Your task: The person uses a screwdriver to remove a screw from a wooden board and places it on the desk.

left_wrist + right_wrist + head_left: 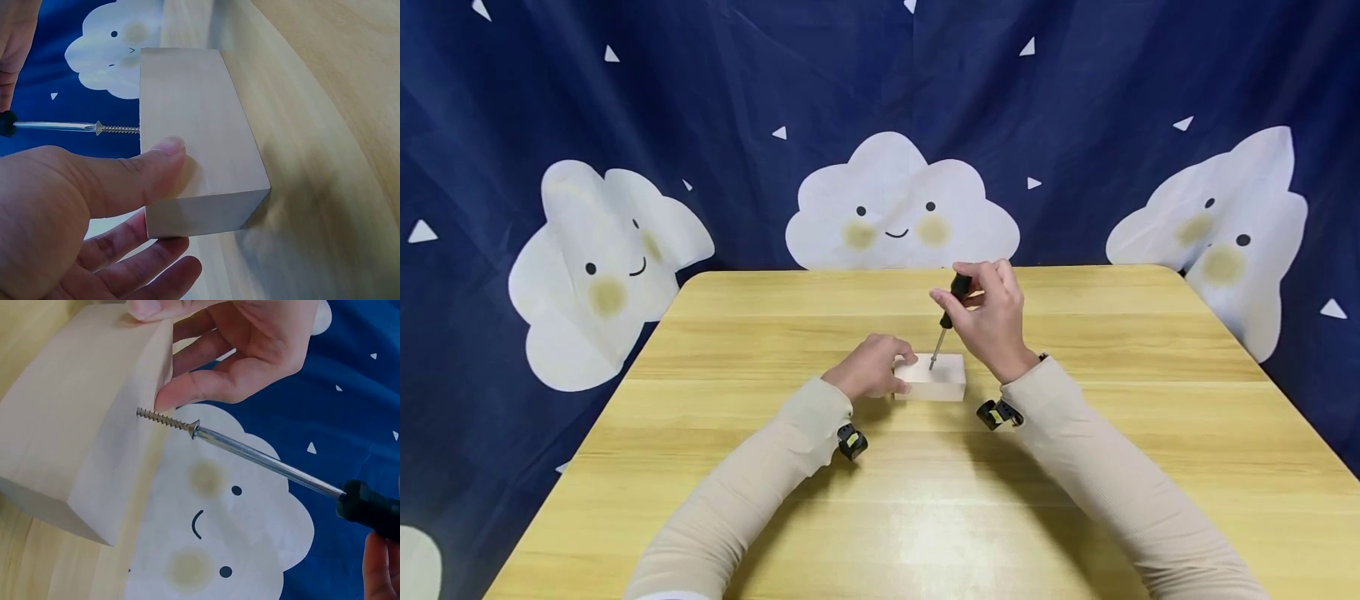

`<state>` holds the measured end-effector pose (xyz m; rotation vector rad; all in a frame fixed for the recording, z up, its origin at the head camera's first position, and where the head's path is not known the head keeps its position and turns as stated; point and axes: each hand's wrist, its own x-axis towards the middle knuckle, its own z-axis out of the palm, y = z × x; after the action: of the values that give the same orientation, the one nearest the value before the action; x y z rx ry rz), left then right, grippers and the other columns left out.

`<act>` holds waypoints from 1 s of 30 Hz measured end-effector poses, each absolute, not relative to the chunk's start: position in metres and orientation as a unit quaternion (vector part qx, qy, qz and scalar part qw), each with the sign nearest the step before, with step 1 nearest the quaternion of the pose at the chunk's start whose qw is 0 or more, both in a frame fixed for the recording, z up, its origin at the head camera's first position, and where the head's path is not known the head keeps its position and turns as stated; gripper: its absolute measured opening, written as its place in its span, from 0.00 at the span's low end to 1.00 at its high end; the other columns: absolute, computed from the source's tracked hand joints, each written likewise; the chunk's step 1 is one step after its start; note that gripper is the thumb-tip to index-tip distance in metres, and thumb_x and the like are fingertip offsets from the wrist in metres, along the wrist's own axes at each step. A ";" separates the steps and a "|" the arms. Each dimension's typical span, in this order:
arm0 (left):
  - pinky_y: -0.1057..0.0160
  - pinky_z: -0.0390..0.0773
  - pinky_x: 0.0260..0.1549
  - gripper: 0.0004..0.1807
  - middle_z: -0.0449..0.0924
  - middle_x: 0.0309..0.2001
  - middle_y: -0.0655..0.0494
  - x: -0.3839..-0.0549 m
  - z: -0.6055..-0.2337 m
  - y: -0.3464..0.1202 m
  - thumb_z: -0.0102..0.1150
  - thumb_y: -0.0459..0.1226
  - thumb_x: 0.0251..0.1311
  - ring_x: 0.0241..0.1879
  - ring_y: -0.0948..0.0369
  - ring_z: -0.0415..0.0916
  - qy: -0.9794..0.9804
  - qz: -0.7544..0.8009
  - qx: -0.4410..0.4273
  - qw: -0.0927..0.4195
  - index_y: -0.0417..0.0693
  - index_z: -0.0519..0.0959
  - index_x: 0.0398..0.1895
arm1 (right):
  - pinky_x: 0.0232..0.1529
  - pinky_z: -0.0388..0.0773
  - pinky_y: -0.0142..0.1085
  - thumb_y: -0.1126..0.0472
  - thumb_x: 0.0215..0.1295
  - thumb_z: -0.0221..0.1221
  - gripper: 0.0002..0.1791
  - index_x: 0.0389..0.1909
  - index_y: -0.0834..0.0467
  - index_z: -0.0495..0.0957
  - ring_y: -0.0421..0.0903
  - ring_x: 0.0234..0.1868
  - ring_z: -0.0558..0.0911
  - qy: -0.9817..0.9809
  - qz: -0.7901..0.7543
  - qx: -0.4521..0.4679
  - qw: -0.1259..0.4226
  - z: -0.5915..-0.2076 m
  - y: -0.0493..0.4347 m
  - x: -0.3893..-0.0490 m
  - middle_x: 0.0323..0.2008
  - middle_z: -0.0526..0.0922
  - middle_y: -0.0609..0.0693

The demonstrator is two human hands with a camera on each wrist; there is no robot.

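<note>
A pale wooden block point(929, 390) lies on the table, its long side facing me. My left hand point(874, 367) grips the block's left end, thumb on the near face and fingers around the far side. In my right hand point(995, 317) is a screwdriver point(269, 464) with a black handle and a silver shaft, pinched by the handle and tilted over the block. At the shaft's tip sits a screw point(164, 419) with a countersunk head, in line with the shaft. The screw's point meets the block's top face, and its thread shows along its length.
The light wood-grain table point(737, 350) spreads around the block on all sides. Behind its far edge hangs a dark blue curtain point(722, 67) printed with white clouds and triangles. Small black cameras point(852, 442) are strapped at both wrists.
</note>
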<state>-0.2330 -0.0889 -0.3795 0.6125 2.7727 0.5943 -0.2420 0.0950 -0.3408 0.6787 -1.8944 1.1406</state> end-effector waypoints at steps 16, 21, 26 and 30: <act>0.57 0.68 0.62 0.24 0.79 0.55 0.51 -0.233 -0.377 -0.088 0.74 0.36 0.49 0.58 0.53 0.72 0.950 0.191 0.216 0.115 0.44 0.81 0.52 | 0.27 0.84 0.40 0.76 0.53 0.67 0.18 0.45 0.71 0.73 0.53 0.30 0.82 -0.747 0.462 0.294 0.377 -0.337 0.094 -0.241 0.36 0.76 0.62; 0.57 0.68 0.62 0.24 0.79 0.55 0.51 -0.234 -0.378 -0.088 0.74 0.37 0.50 0.59 0.53 0.71 0.951 0.188 0.219 0.114 0.45 0.81 0.52 | 0.32 0.84 0.38 0.80 0.57 0.62 0.18 0.48 0.71 0.70 0.54 0.34 0.84 -0.740 0.483 0.324 0.337 -0.336 0.096 -0.242 0.38 0.78 0.64; 0.56 0.68 0.62 0.24 0.79 0.55 0.51 -0.233 -0.378 -0.088 0.74 0.36 0.49 0.59 0.53 0.71 0.951 0.189 0.217 0.117 0.45 0.81 0.52 | 0.38 0.84 0.39 0.78 0.62 0.57 0.19 0.53 0.71 0.67 0.56 0.38 0.85 -0.736 0.499 0.344 0.303 -0.336 0.097 -0.244 0.43 0.80 0.65; 0.57 0.69 0.61 0.24 0.80 0.55 0.51 -0.233 -0.378 -0.089 0.75 0.36 0.49 0.58 0.53 0.72 0.951 0.188 0.216 0.117 0.45 0.81 0.52 | 0.36 0.84 0.41 0.74 0.60 0.62 0.23 0.56 0.69 0.69 0.56 0.40 0.85 -0.745 0.488 0.326 0.319 -0.341 0.098 -0.245 0.42 0.80 0.64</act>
<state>-0.2328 -0.0886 -0.3776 0.6333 2.7841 0.5509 -0.2449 0.0979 -0.3407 0.8569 -1.9577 1.2820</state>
